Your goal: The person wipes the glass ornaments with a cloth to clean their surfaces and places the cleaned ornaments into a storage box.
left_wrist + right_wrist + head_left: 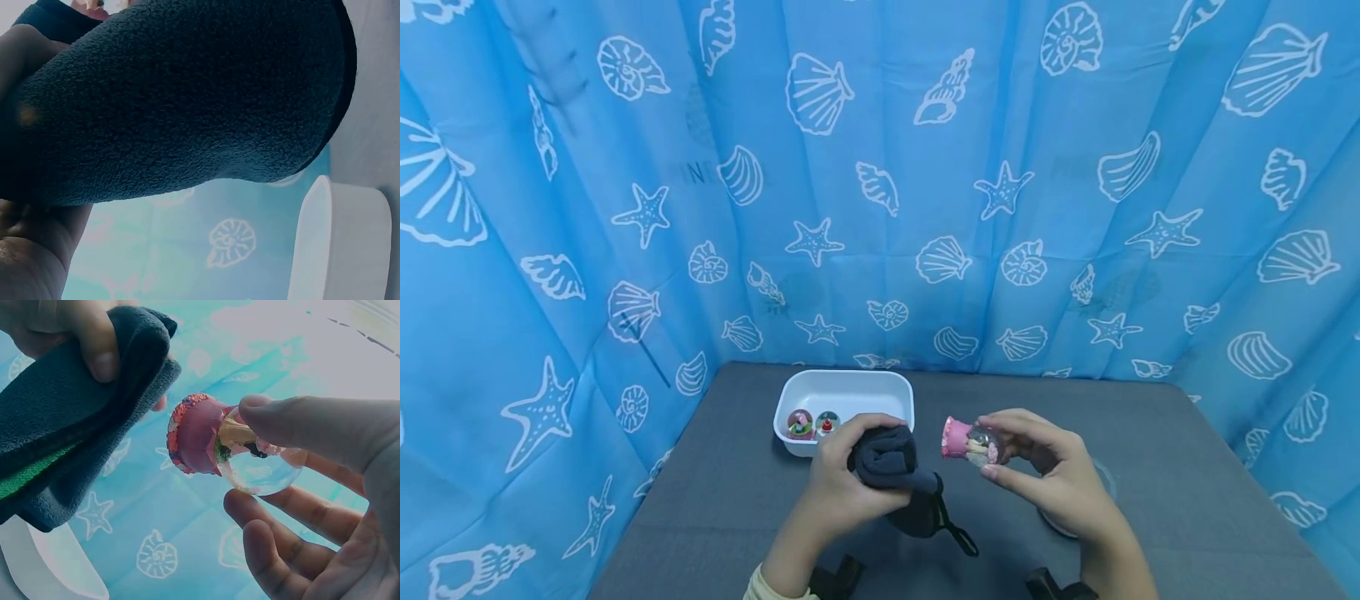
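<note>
My left hand (853,479) grips a folded dark grey cloth (886,457) with a black hanging loop. In the left wrist view the fuzzy cloth (187,106) fills most of the picture. My right hand (1060,471) holds a small snow globe (957,438) by its glass ball, thumb on one side and fingers on the other. The globe lies tilted sideways, its pink ruffled base (197,434) pointing toward the cloth. A small gap separates base and cloth. Figures inside the ball are partly covered by the thumb.
Behind my left hand stands a white plastic tub (880,382) with two small snow globes, one pinkish (801,423) and one with a red figure (827,424). A round transparent dish (1058,527) is partly hidden beneath my right hand. A blue shell-print curtain (887,242) borders the grey table (700,500).
</note>
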`<state>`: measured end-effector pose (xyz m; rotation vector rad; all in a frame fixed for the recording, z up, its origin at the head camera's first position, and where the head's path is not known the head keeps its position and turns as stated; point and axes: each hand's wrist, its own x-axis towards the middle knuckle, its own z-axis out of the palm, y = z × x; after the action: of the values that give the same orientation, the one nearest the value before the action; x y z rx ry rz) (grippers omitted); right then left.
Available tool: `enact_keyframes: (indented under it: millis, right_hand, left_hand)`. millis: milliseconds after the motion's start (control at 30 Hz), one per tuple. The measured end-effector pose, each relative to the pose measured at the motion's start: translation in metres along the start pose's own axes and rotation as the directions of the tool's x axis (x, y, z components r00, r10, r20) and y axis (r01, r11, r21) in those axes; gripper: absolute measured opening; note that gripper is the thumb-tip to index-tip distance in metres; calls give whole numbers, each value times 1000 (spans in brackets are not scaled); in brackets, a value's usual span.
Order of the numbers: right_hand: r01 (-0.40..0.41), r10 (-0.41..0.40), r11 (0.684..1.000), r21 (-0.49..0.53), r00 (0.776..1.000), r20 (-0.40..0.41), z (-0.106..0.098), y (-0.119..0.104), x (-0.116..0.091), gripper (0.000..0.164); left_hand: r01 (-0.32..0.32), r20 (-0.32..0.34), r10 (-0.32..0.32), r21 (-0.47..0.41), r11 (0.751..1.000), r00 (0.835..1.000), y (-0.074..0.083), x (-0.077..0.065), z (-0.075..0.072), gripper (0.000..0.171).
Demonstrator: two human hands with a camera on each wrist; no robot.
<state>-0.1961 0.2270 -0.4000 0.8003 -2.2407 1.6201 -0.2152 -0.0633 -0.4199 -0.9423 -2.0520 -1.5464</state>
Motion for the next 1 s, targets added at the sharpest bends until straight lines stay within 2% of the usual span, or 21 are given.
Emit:
enact_keyframes:
  millis: [267, 433, 667, 1000]
  right_hand:
    - [-26, 26, 1000, -5, 999, 18, 6, -3, 4, 49]
    - [-30, 30, 999, -20, 1000, -1, 11, -2, 7, 47]
    - [-95, 93, 995, -40, 995, -44, 18, 3, 10, 45]
    - [-157, 152, 986, -61, 985, -76, 32, 19, 12, 41]
  left_hand:
    - [8, 13, -8, -3, 1000, 1000, 3, -1, -3, 76]
    - [-2, 2, 2, 12, 1000, 1000, 2, -1, -5, 75]
    - [-3, -13, 3, 30, 1000, 1000, 1, -1, -16, 75]
    - [1, -32, 2, 89, 996, 999, -7, -16, -32, 77]
